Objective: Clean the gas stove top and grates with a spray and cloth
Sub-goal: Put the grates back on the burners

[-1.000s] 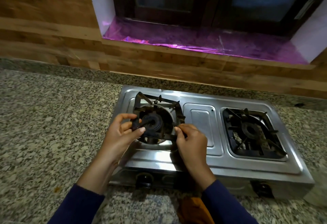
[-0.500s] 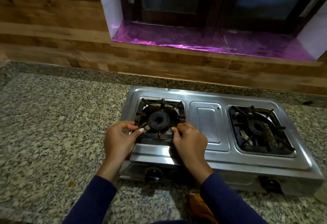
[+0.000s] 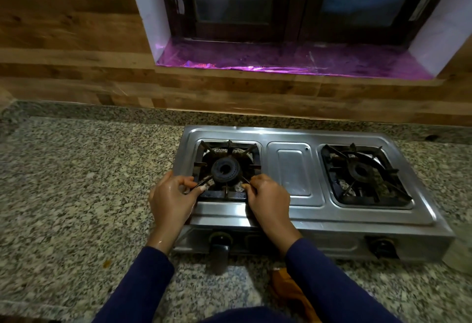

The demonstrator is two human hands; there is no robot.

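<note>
Checking out the black square iron grate [image 3: 226, 192], seated in the left well of the flat stainless two-burner gas stove [image 3: 293, 169], ringed round the dark round burner head [image 3: 217, 172]. Pinching its near-left prong with the fingers of the left hand [image 3: 169, 201], hooking the near-right prong with the curled fingers of the right hand [image 3: 268, 200]. So grasped at both near corners, not let go.

Square, so no real long axis. Sits just far of both hands, centred between them, neither one nearer. Probably a lift or a last nudge next, can't tell which. Gotta clear that burner head if lifting.

Matching second grate [image 3: 370, 201] well off to the right, untouched. Crumpled orange cloth [image 3: 287, 289] on the speckled granite surface [image 3: 76, 182] at the near edge, half hidden by the right sleeve. No spray bottle in view.
</note>
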